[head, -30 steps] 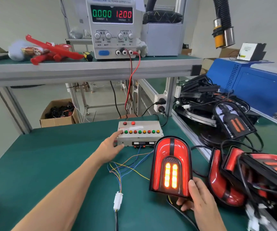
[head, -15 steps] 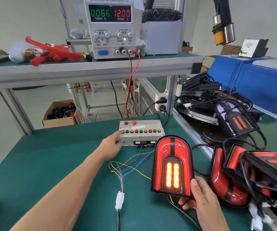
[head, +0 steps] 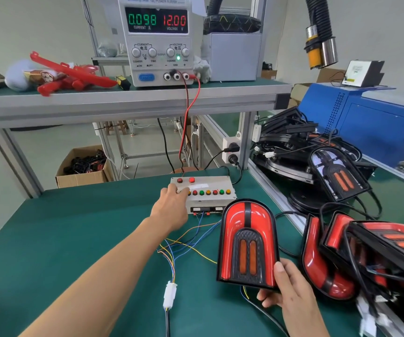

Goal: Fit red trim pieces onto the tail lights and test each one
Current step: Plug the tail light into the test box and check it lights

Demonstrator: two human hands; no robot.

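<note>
Green matting covers the workbench (head: 50, 239), where the right hand (head: 291, 295) grips a red tail light (head: 247, 244) by its lower right corner and stands it upright, lens toward the camera, probably to judge its lamps. Well apart, the left hand (head: 172, 205) reaches forward, fingers on the button row of the switch box (head: 210, 193), likely running the test; the power supply (head: 158, 40) reads 0.098 and 12.00.

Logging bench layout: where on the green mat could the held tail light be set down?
Bare mat lies left of the left forearm, and between the white connector and the tail light. Crowded: the wires below the test box, and the lamp pile on the right.
</note>
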